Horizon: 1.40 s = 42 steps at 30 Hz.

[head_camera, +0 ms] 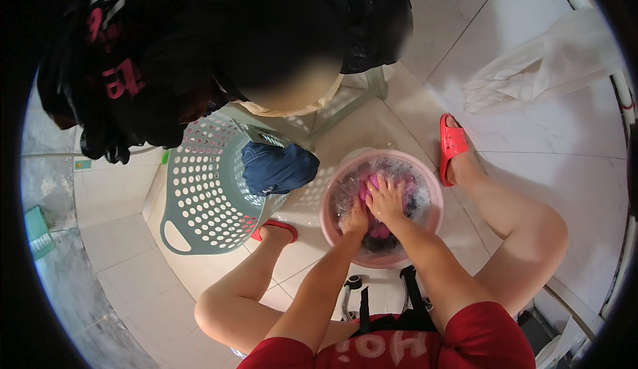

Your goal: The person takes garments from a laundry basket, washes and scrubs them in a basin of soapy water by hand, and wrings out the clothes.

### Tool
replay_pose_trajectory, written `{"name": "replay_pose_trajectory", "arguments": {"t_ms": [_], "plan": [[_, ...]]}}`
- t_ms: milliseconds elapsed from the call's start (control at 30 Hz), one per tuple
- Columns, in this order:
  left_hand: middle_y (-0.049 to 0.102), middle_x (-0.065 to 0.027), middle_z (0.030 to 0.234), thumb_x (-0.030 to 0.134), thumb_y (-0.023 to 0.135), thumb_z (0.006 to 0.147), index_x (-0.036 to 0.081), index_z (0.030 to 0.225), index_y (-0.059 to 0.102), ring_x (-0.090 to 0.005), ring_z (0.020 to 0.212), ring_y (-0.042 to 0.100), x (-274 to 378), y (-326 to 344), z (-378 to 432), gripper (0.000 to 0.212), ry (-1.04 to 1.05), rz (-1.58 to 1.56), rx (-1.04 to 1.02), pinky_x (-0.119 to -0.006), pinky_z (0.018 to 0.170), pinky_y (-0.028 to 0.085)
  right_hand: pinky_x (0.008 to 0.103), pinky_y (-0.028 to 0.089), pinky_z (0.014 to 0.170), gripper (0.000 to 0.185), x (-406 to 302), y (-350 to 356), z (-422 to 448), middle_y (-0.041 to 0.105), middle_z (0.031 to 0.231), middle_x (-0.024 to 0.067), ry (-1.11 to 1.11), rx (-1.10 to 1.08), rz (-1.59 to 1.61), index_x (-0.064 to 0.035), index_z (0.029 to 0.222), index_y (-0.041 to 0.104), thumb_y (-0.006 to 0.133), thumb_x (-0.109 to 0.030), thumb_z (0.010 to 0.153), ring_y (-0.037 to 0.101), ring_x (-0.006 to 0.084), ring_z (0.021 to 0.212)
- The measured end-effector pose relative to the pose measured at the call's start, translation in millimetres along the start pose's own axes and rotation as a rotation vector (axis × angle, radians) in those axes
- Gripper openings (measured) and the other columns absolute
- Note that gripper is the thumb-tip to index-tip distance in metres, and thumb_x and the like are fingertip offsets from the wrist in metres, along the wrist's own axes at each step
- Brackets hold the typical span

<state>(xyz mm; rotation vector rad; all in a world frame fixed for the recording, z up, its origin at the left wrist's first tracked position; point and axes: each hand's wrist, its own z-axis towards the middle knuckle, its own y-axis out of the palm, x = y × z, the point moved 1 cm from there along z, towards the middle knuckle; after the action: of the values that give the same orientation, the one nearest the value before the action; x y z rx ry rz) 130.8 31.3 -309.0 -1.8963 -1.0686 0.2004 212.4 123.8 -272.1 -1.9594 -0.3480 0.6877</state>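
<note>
Between my feet stands a round pink plastic basin (327, 229) of sudsy water, with white foam (422, 199) along its right side. A bright pink cloth (380, 231) lies wet in it, with dark fabric (375, 245) showing beneath. My right hand (387, 200) rests on top of the pink cloth, palm down and fingers spread. Against the cloth's left side is my left hand (354, 218); its fingers are partly hidden in the water, so its grip is unclear.
A grey-green perforated laundry basket (199, 219) stands left, blue denim (279, 168) draped over its rim. Dark clothing (164, 60) is heaped above it, over a pale stand (344, 112). White fabric (543, 65) hangs at right. Red slippers (452, 142) flank the basin on the tiles.
</note>
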Motion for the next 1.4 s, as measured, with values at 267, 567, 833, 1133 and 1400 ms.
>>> {"name": "replay_pose_trajectory", "arguments": {"t_ms": [267,567,833,1133,1400], "plan": [[0.060,-0.0176,0.107,0.026,0.049,0.083,0.008,0.118,0.049,-0.0338,0.098,0.056,11.7,-58.9,19.1,0.040,0.042,-0.130,-0.154,-0.041,0.085,0.043,0.0583,0.013,0.104,0.049,5.1,-20.8,13.9,0.017,0.146,0.0060,-0.008,-0.425,-0.168,-0.0246,0.129,0.043,0.051,-0.027,0.080,0.017,0.0322,0.132],[0.062,-0.0091,0.087,0.000,0.068,0.068,-0.005,0.103,0.055,-0.0152,0.076,0.059,53.9,-170.8,-66.3,0.038,-0.070,-1.278,-0.127,-0.027,0.068,0.049,0.0604,0.016,0.102,0.072,-21.8,-64.9,-47.9,0.010,0.147,0.0085,0.286,-0.185,0.384,-0.0316,0.133,0.034,0.063,-0.012,0.071,0.009,0.0318,0.135],[0.060,-0.0117,0.092,-0.001,0.062,0.073,-0.006,0.105,0.053,-0.0176,0.079,0.060,144.3,-328.8,-206.5,0.034,0.338,-1.589,-0.256,-0.028,0.073,0.050,0.0445,0.030,0.099,0.089,-47.3,-161.5,-77.5,0.031,0.133,0.0182,-0.195,0.610,0.760,-0.0117,0.133,0.029,0.076,-0.018,0.059,0.031,0.0330,0.123],[0.059,-0.0129,0.095,0.002,0.061,0.074,-0.006,0.107,0.051,-0.0175,0.081,0.060,133.0,-372.5,-273.6,0.035,0.659,-1.760,-0.173,-0.028,0.074,0.050,0.0254,0.045,0.071,0.043,-71.6,-246.9,-93.2,0.060,0.090,0.0059,-0.515,0.524,1.305,-0.0002,0.108,0.055,0.063,0.006,0.066,0.055,0.0104,0.080],[0.062,-0.0097,0.091,0.000,0.063,0.076,-0.002,0.101,0.057,-0.0180,0.080,0.062,37.8,-172.3,-142.6,0.026,-0.107,-1.711,0.149,-0.029,0.070,0.051,0.0343,0.047,0.076,0.042,2.0,-75.7,-75.4,0.065,0.090,0.0165,-0.012,0.128,0.734,-0.0022,0.100,0.062,0.074,-0.020,0.063,0.062,0.0276,0.087]]}}
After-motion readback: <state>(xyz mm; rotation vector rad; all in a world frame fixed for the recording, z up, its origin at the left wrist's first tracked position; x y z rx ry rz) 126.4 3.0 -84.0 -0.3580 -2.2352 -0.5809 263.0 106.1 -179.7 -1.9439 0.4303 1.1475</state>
